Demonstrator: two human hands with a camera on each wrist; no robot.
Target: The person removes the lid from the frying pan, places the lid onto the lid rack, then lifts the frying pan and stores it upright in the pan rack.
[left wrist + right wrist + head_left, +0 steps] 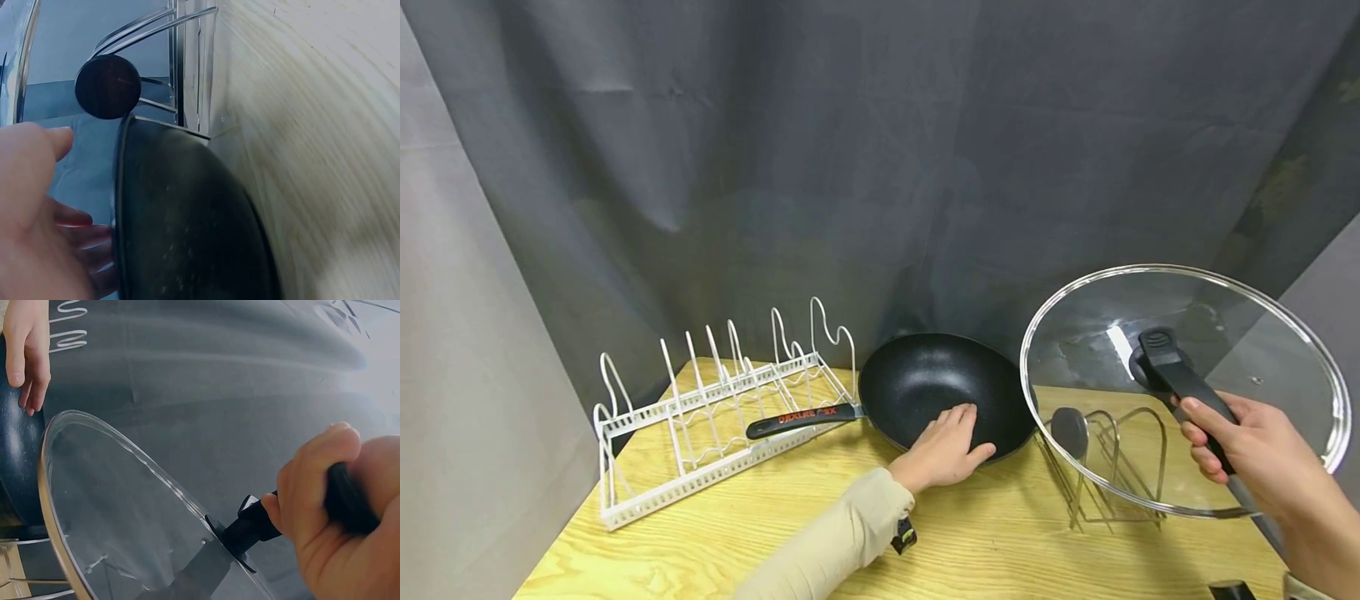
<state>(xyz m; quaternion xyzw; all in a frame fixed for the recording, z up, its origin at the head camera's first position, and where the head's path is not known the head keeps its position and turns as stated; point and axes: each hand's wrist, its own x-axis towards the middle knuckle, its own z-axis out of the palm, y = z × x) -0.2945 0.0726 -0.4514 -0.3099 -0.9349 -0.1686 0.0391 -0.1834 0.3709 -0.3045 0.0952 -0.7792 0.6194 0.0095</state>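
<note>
A black frying pan (917, 375) sits on the wooden table, its black handle (801, 421) reaching left over a white rack. My left hand (946, 446) hangs over the pan's near rim with fingers loosely extended, gripping nothing; in the left wrist view the fingers (87, 240) are at the rim, and whether they touch it I cannot tell. On the right, a large glass lid (1075, 358) with a metal rim is held up and tilted. My right hand (1262, 442) grips the lid's black handle (1195, 387), fingers curled round it in the right wrist view.
The white wire rack (647, 500) with several upright dividers stands on the left of the table (985, 550). A smaller metal wire rack (1112, 521) with a dark round disc (1070, 432) is right of the pan, partly behind the lid. Dark cloth (850, 167) hangs behind.
</note>
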